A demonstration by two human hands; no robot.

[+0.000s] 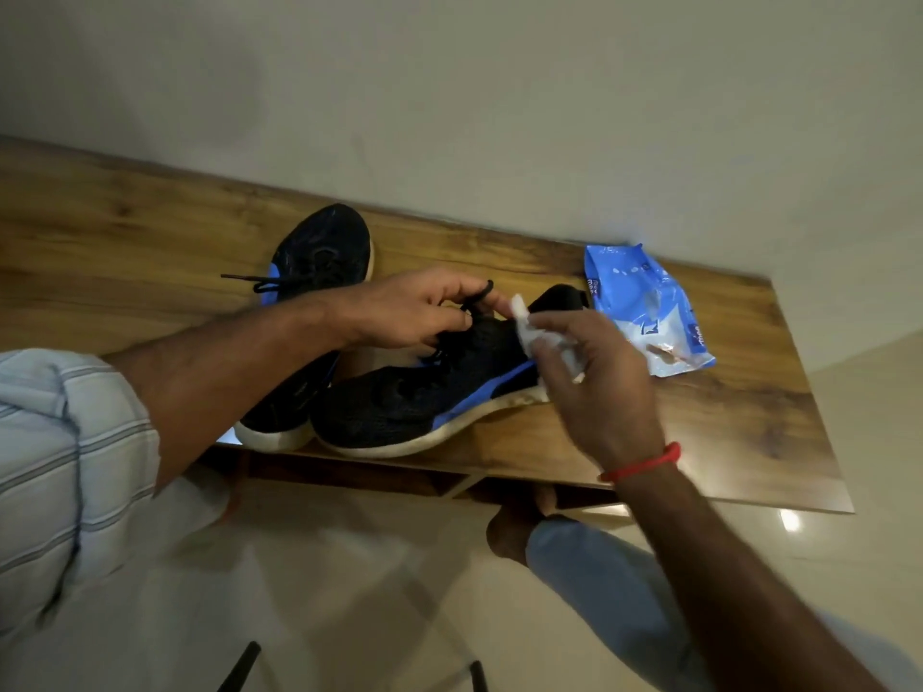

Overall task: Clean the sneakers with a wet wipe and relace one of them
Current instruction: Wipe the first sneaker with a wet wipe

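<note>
Two black sneakers with blue stripes and white soles lie on a wooden table (699, 427). The near sneaker (409, 407) lies on its side at the table's front edge; the far sneaker (319, 252) lies behind it with its black lace trailing left. My left hand (424, 312) pinches a loop of the near sneaker's black lace (482, 292) above its tongue. My right hand (599, 382) holds a crumpled white wet wipe (529, 332) against the heel side of the near sneaker.
A blue wet wipe pack (649, 312) lies on the table to the right of the sneakers, near the wall. My knee and bare foot (509, 531) are below the table's front edge, on a pale tiled floor. Dark chair legs (244, 666) show at the bottom.
</note>
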